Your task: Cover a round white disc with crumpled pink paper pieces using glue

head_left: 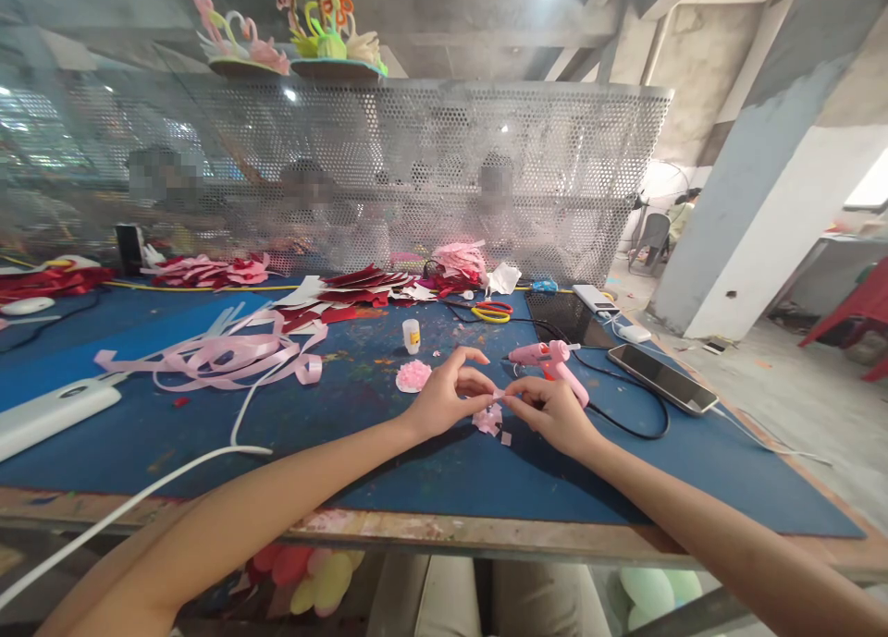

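Note:
Between the fingertips of my left hand (450, 392) and my right hand (551, 410) is a small piece of pink ribbon (499, 394). Both hands pinch it just above the table. Below them lies a little heap of cut pink ribbon pieces (487, 420), with one loose square beside it. A round pink ruffled flower (413, 375) on a white base rests left of my left hand. Behind the flower stands a small translucent bottle (412, 336) with a yellow label. A pink glue gun (548, 358) lies just beyond my right hand.
Pink ribbon (228, 350) lies in loops at left, near a white power bank (59, 415) with its cable. Scissors (491, 312) and stacked red sheets (361, 290) are at the back. A phone (662, 380) lies at right. A perforated metal screen (416, 175) borders the far edge.

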`<action>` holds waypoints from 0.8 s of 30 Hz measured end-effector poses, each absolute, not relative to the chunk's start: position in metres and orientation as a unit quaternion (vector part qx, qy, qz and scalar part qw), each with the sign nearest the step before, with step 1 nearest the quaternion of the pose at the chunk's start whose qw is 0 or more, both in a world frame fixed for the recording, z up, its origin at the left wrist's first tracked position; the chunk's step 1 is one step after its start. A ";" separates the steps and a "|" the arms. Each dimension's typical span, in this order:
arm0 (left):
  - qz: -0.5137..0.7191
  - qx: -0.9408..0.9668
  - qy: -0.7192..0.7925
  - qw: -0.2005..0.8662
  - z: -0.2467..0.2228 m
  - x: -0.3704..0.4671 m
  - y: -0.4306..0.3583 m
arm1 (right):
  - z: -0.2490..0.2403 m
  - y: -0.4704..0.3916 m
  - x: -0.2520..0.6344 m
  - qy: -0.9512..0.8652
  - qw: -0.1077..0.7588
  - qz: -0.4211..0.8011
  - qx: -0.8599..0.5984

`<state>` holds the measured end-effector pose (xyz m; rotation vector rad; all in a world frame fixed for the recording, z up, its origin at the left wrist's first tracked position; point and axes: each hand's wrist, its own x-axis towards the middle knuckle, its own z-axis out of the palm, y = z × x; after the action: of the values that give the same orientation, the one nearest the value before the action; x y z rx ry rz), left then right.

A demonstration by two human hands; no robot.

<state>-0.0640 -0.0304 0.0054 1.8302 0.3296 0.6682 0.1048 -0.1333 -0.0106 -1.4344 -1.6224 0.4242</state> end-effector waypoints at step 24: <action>0.297 0.799 0.145 0.503 0.010 -0.066 -0.035 | -0.010 -0.135 0.103 -0.657 0.444 0.167 -0.585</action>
<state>-0.0656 -0.0347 0.0102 1.9296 0.3497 0.7166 0.1033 -0.1353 -0.0104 -1.4514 -1.6299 0.4147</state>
